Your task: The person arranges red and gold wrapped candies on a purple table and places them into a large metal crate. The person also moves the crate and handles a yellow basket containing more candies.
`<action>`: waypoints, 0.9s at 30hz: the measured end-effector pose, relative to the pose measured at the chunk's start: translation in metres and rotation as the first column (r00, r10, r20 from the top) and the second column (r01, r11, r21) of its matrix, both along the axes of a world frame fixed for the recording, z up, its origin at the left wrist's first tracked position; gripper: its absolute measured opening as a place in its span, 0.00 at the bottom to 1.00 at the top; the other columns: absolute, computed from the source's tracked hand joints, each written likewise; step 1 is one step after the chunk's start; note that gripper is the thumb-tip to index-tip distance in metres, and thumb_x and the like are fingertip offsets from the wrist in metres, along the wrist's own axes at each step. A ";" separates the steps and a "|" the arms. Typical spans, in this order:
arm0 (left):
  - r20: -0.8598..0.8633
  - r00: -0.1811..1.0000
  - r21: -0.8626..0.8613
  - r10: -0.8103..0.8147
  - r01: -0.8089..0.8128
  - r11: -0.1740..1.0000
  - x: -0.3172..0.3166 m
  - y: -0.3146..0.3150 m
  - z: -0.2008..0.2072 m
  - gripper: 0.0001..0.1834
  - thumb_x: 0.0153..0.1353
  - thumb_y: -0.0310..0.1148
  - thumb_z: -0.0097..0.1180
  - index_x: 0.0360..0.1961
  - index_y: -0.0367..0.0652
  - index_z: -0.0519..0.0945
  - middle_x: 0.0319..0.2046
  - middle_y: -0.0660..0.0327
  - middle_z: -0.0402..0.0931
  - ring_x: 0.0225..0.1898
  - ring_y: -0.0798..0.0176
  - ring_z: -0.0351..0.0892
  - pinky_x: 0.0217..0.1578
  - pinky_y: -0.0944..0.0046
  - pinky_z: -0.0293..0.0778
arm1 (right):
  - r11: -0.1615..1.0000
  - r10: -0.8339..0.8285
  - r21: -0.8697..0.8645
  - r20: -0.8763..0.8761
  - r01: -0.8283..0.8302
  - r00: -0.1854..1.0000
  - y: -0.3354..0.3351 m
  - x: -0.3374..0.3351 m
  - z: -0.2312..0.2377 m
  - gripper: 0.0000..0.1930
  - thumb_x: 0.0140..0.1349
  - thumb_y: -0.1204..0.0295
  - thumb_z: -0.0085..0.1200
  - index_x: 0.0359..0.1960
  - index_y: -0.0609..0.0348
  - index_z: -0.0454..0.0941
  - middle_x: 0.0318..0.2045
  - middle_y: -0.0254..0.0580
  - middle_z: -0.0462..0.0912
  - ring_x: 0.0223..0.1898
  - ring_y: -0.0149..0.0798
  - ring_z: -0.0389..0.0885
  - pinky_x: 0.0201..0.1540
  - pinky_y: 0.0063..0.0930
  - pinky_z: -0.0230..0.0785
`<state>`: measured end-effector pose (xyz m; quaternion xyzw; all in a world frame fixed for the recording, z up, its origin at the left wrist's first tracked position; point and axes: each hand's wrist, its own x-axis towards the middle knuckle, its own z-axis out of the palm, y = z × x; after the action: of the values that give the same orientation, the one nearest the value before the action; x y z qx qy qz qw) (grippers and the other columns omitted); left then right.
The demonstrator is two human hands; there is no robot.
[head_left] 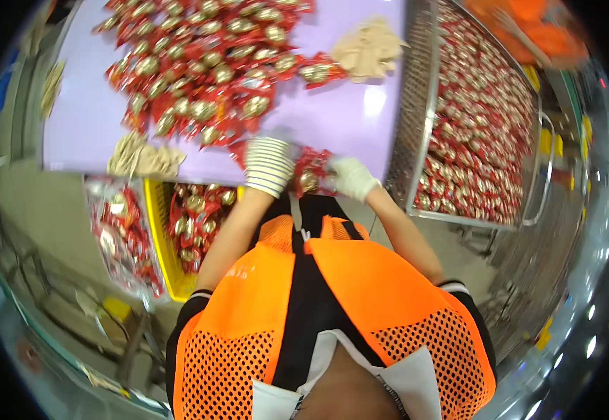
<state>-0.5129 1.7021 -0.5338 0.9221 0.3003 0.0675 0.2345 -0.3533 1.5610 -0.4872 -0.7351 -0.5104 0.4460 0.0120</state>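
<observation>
your left hand (269,165) and right hand (351,177), both gloved, close on a clump of red packets (310,175) at the lavender table (360,112) edge; keep them cupped so none spill beside the yellow crate (159,238).

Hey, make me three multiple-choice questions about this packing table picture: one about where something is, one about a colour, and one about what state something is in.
1. Where does the yellow crate sit?
A. below the table's near edge, to the person's left
B. on top of the lilac table
C. inside the metal basket

2. What colour are the candy packets piled on the table?
A. blue
B. red with gold
C. green

3. What is the right hand doing?
A. hanging empty at the side
B. gloved, at a bunch of packets by the table edge
C. resting in the basket

Answers: 1 A, the crate shows under the edge at left. 2 B, the wrappers are red with gold centres. 3 B, the white glove meets the bunch opposite the left hand.
</observation>
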 end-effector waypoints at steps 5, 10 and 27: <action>-0.229 0.939 0.122 0.256 -0.233 0.965 0.032 0.079 -0.020 0.16 0.60 0.34 0.51 0.47 0.41 0.79 0.43 0.45 0.79 0.46 0.43 0.77 0.48 0.46 0.72 | 0.900 -0.293 0.408 0.309 0.152 0.905 0.133 0.054 -0.010 0.15 0.55 0.65 0.54 0.35 0.65 0.83 0.35 0.57 0.84 0.36 0.57 0.83 0.40 0.48 0.76; -0.315 0.934 0.221 0.170 -0.102 0.970 0.035 0.068 -0.030 0.25 0.53 0.27 0.58 0.54 0.42 0.73 0.50 0.44 0.75 0.48 0.39 0.76 0.50 0.49 0.74 | 0.958 -0.269 0.240 0.575 0.155 0.773 0.184 0.032 -0.064 0.15 0.58 0.68 0.51 0.45 0.59 0.83 0.42 0.51 0.83 0.47 0.49 0.80 0.39 0.47 0.72; 0.184 0.760 -0.035 -0.623 0.639 0.769 0.068 -0.110 -0.026 0.20 0.51 0.31 0.58 0.48 0.51 0.77 0.51 0.58 0.73 0.58 0.51 0.70 0.58 0.49 0.65 | 0.680 -0.485 0.699 0.202 0.222 0.851 -0.138 0.035 -0.039 0.33 0.47 0.83 0.60 0.60 0.58 0.71 0.54 0.53 0.75 0.57 0.54 0.71 0.60 0.43 0.66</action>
<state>-0.4451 1.5918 -0.5597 0.9484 -0.0450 0.0446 0.3108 -0.3188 1.4230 -0.5261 -0.8398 -0.4707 0.0810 0.2582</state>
